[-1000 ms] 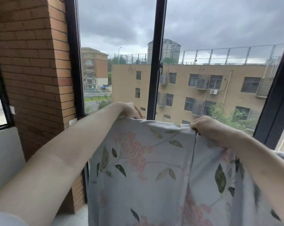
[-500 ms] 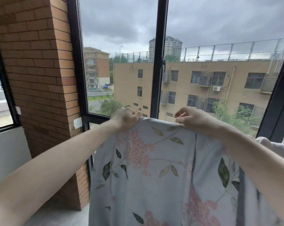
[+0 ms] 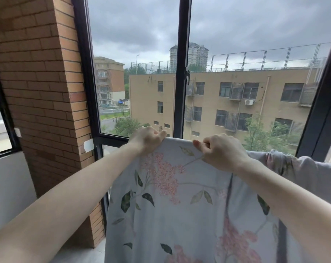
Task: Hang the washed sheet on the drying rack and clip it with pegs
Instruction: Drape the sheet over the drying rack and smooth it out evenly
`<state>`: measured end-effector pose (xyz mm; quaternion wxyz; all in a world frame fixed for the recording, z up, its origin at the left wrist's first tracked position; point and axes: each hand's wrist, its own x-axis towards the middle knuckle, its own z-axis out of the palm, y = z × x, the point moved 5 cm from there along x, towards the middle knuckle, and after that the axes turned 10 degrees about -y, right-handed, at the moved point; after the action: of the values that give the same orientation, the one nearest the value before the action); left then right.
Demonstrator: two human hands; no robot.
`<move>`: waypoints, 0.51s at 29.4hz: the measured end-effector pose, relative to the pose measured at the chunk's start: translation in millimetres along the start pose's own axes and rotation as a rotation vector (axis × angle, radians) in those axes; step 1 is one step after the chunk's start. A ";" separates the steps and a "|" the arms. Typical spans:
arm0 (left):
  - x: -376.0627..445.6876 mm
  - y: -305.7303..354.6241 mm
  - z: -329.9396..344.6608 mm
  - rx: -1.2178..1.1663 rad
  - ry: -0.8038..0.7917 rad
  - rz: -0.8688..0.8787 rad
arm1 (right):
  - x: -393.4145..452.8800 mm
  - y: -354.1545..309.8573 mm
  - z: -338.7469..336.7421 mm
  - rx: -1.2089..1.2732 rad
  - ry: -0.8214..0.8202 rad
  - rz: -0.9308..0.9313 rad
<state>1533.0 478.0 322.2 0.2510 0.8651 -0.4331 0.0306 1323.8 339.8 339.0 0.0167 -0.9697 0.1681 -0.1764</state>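
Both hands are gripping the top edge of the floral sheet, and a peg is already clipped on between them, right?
Not quite. The head view shows no peg on the edge. The left hand and right hand do both grip the top edge of the floral sheet, fingers curled over it.

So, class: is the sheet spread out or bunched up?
Spread: the sheet hangs flat, its flower print plain to see, the top edge held taut between the left hand and right hand.
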 end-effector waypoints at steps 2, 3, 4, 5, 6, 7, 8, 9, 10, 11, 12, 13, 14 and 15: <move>-0.4 2.6 4.8 -0.006 0.012 -0.001 | -6.3 12.1 0.5 -0.018 0.012 0.029; -0.4 2.6 6.5 -0.012 0.022 -0.008 | -10.2 19.1 -0.2 -0.019 0.017 0.044; 0.0 2.5 7.3 -0.015 0.036 -0.016 | -13.7 27.0 -2.1 -0.019 0.024 0.057; 0.2 1.6 7.2 -0.015 0.049 -0.027 | -17.4 34.7 -4.4 -0.015 0.033 0.069; -0.3 0.2 6.7 -0.014 0.060 -0.037 | -20.4 41.6 -6.5 -0.014 0.043 0.080; -0.7 -0.1 5.4 -0.014 0.069 -0.039 | -23.6 47.6 -9.4 -0.017 0.056 0.090; -1.6 -1.1 4.4 -0.015 0.077 -0.042 | -26.4 52.6 -11.2 -0.022 0.066 0.097; -2.8 -1.6 3.3 -0.016 0.084 -0.046 | -28.5 56.8 -12.8 -0.027 0.072 0.104; -4.0 -2.2 2.7 -0.016 0.089 -0.053 | -30.9 61.0 -14.1 -0.030 0.073 0.113; -4.9 -3.0 2.9 -0.012 0.089 -0.059 | -33.5 65.2 -15.3 -0.028 0.070 0.130; -5.2 -3.6 3.2 -0.013 0.084 -0.067 | -36.4 69.8 -16.8 -0.030 0.066 0.153; -5.1 -5.7 3.8 -0.020 0.076 -0.078 | -39.5 74.1 -18.2 -0.036 0.063 0.182; -4.8 -7.0 3.9 -0.038 0.065 -0.090 | -42.8 78.4 -20.3 -0.041 0.065 0.214; -4.7 -9.7 3.6 -0.062 0.056 -0.104 | -46.0 81.9 -22.2 -0.037 0.073 0.245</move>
<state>1537.0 484.6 313.8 0.2910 0.8770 -0.3812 0.0284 1249.4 278.4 336.8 0.0142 -0.9350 0.2890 -0.2050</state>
